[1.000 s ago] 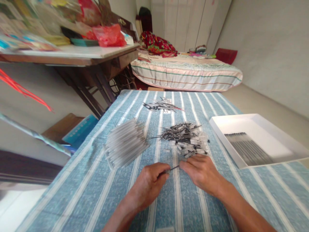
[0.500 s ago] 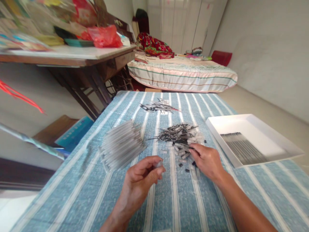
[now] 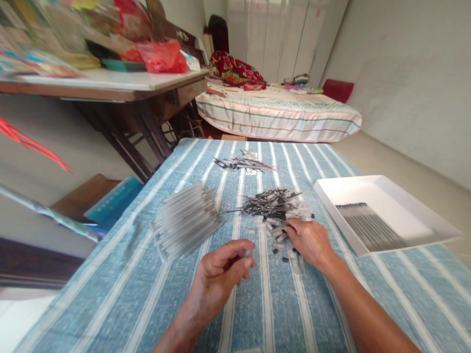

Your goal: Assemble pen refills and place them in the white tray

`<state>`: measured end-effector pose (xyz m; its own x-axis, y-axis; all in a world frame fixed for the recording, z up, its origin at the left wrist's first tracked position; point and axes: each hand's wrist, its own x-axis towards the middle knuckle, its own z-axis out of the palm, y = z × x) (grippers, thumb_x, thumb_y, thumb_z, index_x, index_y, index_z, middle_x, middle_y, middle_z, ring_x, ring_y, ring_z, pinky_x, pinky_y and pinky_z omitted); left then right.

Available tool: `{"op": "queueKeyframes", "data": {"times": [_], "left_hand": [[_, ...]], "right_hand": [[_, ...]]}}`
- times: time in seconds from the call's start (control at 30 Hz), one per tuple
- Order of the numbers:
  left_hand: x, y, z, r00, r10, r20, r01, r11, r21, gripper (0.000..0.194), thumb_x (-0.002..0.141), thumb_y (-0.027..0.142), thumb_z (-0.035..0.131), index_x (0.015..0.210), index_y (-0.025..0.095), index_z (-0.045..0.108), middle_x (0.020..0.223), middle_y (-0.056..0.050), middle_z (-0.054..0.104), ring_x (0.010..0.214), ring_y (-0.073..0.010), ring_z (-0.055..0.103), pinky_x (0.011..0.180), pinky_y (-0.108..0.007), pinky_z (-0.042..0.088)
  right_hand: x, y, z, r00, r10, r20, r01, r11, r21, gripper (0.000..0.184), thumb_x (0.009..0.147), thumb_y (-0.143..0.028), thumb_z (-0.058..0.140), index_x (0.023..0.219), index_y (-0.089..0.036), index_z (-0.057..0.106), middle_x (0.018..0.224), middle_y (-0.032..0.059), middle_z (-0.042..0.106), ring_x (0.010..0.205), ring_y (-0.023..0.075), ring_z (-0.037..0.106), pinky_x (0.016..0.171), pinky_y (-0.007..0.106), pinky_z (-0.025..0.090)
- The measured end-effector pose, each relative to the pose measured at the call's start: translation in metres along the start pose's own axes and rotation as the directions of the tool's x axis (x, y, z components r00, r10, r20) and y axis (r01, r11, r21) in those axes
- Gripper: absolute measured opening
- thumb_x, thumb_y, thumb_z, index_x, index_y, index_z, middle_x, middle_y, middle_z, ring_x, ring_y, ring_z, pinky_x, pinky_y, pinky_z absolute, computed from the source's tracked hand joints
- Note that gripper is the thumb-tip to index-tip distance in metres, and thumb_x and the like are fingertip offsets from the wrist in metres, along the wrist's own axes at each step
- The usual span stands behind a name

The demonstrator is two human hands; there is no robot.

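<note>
My left hand (image 3: 224, 272) is curled above the tablecloth, with a small translucent piece (image 3: 247, 253) between thumb and fingers; most of it is hidden by them. Further right, my right hand (image 3: 309, 240) reaches into the near edge of a pile of short clear and black plastic pieces (image 3: 279, 233). Its thumb and forefinger are pinched together there, and what they grip is hidden. Thin black rods (image 3: 270, 203) lie heaped at the back of this pile. To the left, a stack of long translucent tubes (image 3: 187, 220) lies on the cloth.
A white shallow tray (image 3: 415, 211) at the right holds a row of dark-tipped sticks (image 3: 368, 225). Some loose thin parts (image 3: 241, 162) lie near the far edge of the striped tablecloth (image 3: 165, 314). Beyond are a cluttered side table (image 3: 154, 81) and a bed (image 3: 279, 113).
My hands have come apart from a thin dark rod held between them. The right hand has moved up into the pile of short pieces; the left stays near the middle, slightly more open.
</note>
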<state>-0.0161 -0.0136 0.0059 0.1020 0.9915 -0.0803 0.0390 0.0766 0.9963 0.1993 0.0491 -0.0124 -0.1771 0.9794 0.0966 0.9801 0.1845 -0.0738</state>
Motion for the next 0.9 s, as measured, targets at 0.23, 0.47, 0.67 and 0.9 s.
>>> {"op": "queueKeyframes", "data": {"times": [0.23,0.47,0.67,0.9], "left_hand": [[0.003,-0.004,0.0,1.0,0.007,-0.024,-0.007,1.0,-0.009,0.022,0.071,0.025,0.062,0.091,0.016,0.064,0.063,0.0,0.064,0.05,-0.0091,0.052,0.043,-0.019,0.04],[0.003,0.001,0.001,1.0,0.007,-0.013,-0.008,0.997,-0.08,0.022,0.077,0.021,0.056,0.097,0.015,0.064,0.073,-0.003,0.066,0.056,-0.0098,0.054,0.047,-0.02,0.041],[0.003,-0.002,0.0,1.0,0.001,0.007,-0.001,0.999,-0.047,0.021,0.077,0.021,0.056,0.095,0.016,0.065,0.072,-0.003,0.066,0.056,-0.0099,0.053,0.047,-0.02,0.041],[0.003,-0.002,0.001,1.0,-0.023,0.015,0.023,1.0,-0.002,0.023,0.074,0.019,0.056,0.095,0.017,0.066,0.068,0.0,0.065,0.053,-0.009,0.053,0.047,-0.02,0.041]], "right_hand": [[0.003,0.013,0.005,0.999,0.02,-0.031,-0.02,1.0,-0.006,0.025,0.086,-0.029,0.043,0.093,-0.027,0.067,0.069,0.0028,0.07,0.061,0.0169,0.063,0.051,0.023,0.033],[-0.009,0.014,0.0,0.97,-0.238,0.039,0.228,0.957,0.178,0.02,0.084,-0.024,0.048,0.077,-0.024,0.067,0.063,-0.0015,0.067,0.06,0.014,0.061,0.054,0.022,0.031],[-0.018,-0.01,-0.002,0.906,-0.406,0.123,0.384,0.908,0.169,0.018,0.082,-0.021,0.05,0.071,-0.022,0.065,0.065,0.0002,0.068,0.062,0.0137,0.061,0.053,0.022,0.031],[-0.017,-0.014,0.004,0.914,-0.4,0.064,0.362,0.876,0.318,0.018,0.078,-0.012,0.049,0.067,-0.019,0.062,0.064,0.0014,0.065,0.06,0.0132,0.059,0.054,0.022,0.033]]}}
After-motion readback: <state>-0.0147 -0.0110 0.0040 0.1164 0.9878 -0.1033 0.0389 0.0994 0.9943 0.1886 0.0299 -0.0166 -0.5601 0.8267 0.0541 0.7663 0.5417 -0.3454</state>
